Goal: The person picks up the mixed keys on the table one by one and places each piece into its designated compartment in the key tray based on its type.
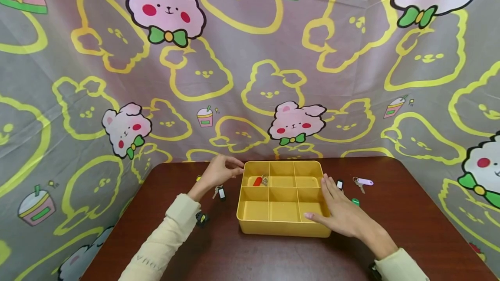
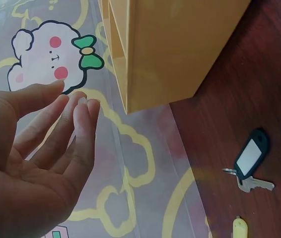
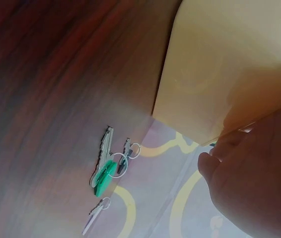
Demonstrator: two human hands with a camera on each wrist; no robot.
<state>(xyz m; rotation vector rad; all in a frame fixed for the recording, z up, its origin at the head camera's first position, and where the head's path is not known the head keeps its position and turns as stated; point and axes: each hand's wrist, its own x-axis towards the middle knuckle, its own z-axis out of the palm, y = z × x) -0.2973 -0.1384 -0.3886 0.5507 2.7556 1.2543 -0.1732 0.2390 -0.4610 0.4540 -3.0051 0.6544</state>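
Note:
A yellow box [image 1: 287,228] with several compartments stands on the table, and a red key tag [image 1: 257,181] with a key lies in its back left compartment. My left hand [image 1: 218,171] is at the box's back left corner, fingers loosely bent; in the left wrist view nothing is between thumb and fingertips. Along the right wall my right hand [image 1: 343,214] rests with its fingers straight and its thumb over the front right compartment. The right wrist view shows this hand [image 3: 254,173] against the box's side, its fingertips mostly hidden.
Left of the box lie a black key tag [image 2: 252,156] with a key, a yellow tag [image 2: 240,228] and a small dark object [image 1: 201,218]. To the right are a green tag [image 3: 105,179] with a key, a lilac tag [image 1: 365,181] and a black-and-white tag [image 1: 340,184]. Patterned cloth [image 1: 242,51] hangs behind.

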